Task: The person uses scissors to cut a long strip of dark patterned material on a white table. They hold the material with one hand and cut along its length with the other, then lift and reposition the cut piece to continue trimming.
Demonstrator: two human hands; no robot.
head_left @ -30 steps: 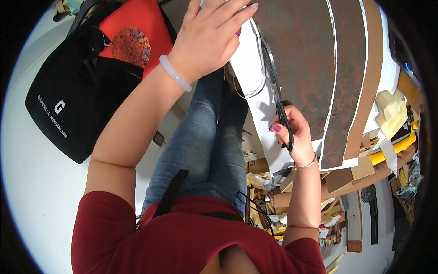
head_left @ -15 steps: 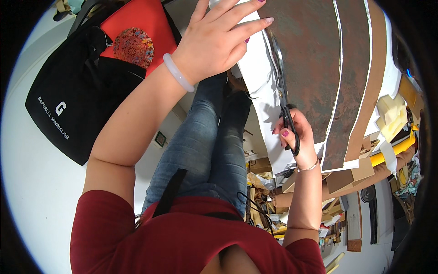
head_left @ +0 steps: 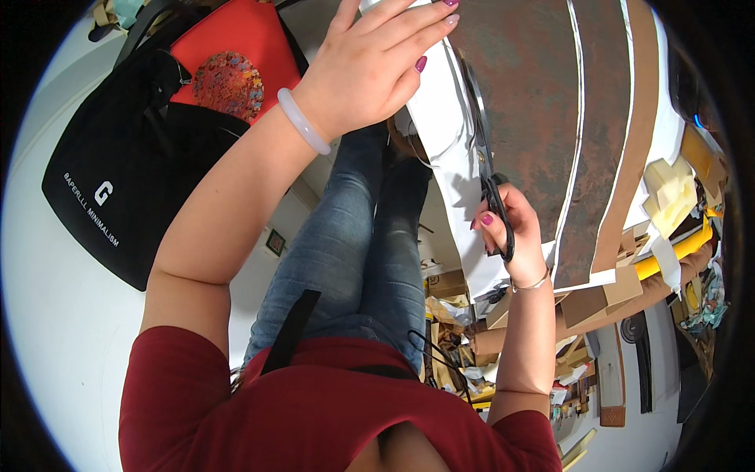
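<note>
From the head view, I record the sheet (head_left: 519, 86) as the largest item. It lies on the white surface (head_left: 440, 102) ahead and to the right, long axis running away from the body. A dark strip (head_left: 595, 134) and a brown strip (head_left: 633, 157) follow its right side, white lines between. The white surface ends on the left beside the legs (head_left: 334, 236); cardboard (head_left: 605, 295) crowds the near end. I note bare room across the sheet, right of the hands.

The left hand (head_left: 362, 75) is palm down, fingers moderately spread, tips at the sheet's left edge; I cannot tell how hard it presses. The scissors (head_left: 483, 160) lie along that same edge, blades pointing away from the body and slightly left, tips just short of the left fingers. The right hand (head_left: 519, 228) grips their black handles, thumb bent.
</note>
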